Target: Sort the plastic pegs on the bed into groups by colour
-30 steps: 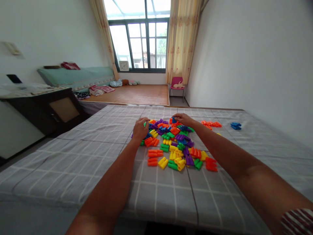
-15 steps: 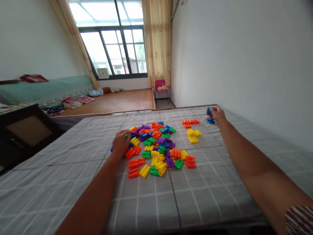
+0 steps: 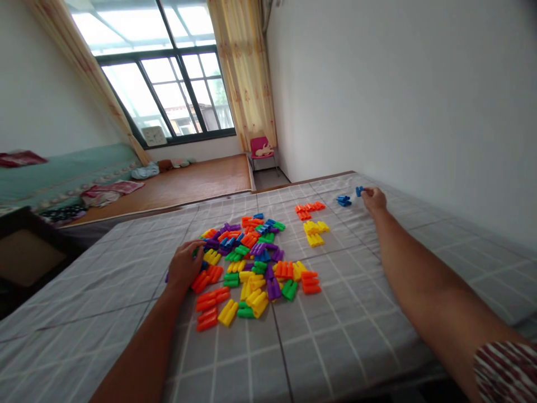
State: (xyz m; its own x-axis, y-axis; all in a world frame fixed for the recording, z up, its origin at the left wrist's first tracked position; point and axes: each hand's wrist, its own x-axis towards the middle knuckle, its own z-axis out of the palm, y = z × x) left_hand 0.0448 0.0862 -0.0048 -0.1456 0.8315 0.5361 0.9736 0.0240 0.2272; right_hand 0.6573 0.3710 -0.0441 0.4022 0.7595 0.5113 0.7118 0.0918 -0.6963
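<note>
At the far right, my right hand [image 3: 375,200] pinches a blue plastic building block [image 3: 359,191] just above the cloth. Another small blue block group [image 3: 343,200] lies a little to the left of it. My left hand [image 3: 184,266] rests at the left edge of a mixed pile, thumb and fingers apart. A green block [image 3: 195,253] shows between these fingers, and I see no firm hold on it. The pile has orange, purple, green, blue and yellow blocks [image 3: 251,282], all of joined tubes.
An orange group [image 3: 309,210] and a yellow group [image 3: 315,232] lie apart, right of the pile. A grey checked cloth [image 3: 335,330] covers the table. Beyond the table are a low bed [image 3: 201,179] and a pink chair [image 3: 262,148]; a white wall [image 3: 398,101] runs along the right.
The view has swung to the right. My right hand has moved right, away from the blue group on the cloth, still pinching a blue block. My left hand stays by the pile.
</note>
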